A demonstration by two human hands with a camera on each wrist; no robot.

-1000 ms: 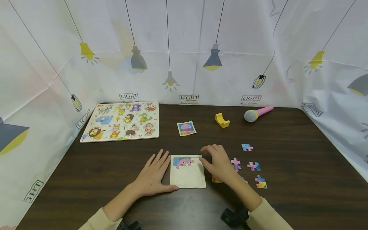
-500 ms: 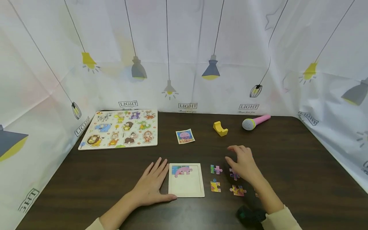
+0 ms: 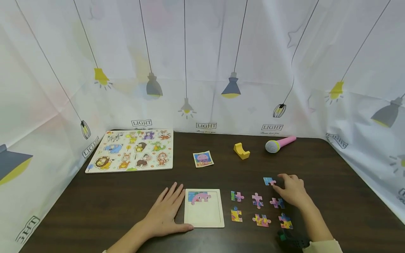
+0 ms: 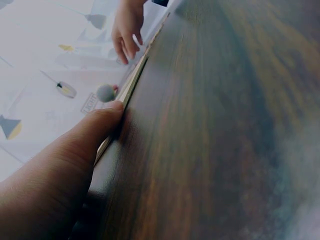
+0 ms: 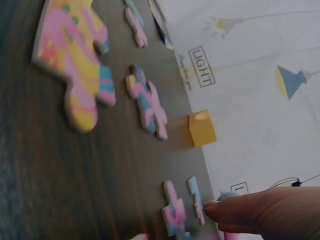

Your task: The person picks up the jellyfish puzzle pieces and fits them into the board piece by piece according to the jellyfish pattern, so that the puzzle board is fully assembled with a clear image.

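My left hand (image 3: 164, 215) lies flat with spread fingers beside the square wooden puzzle tray (image 3: 204, 214). Its thumb rests at the tray's near left corner, and the left wrist view shows the thumb (image 4: 95, 130) against the tray's edge. Two joined pieces, blue and pink (image 3: 199, 197), sit in the tray's upper left. Over on the right, my right hand (image 3: 294, 189) is at a blue-and-pink jigsaw piece (image 3: 268, 181), thumb and forefinger apart at its right end. In the right wrist view a fingertip is right beside that piece (image 5: 196, 200).
Several loose jigsaw pieces lie right of the tray, among them a yellow one (image 3: 236, 215) and a pink-blue one (image 3: 277, 202). Farther back are an octopus picture card (image 3: 203, 159), a yellow curved block (image 3: 242, 151), a toy microphone (image 3: 280, 144) and an animal board (image 3: 133, 151).
My right hand has moved right, from beside the tray across the loose pieces to the blue-and-pink piece. The left hand stays at the tray. The head view has tilted up slightly.
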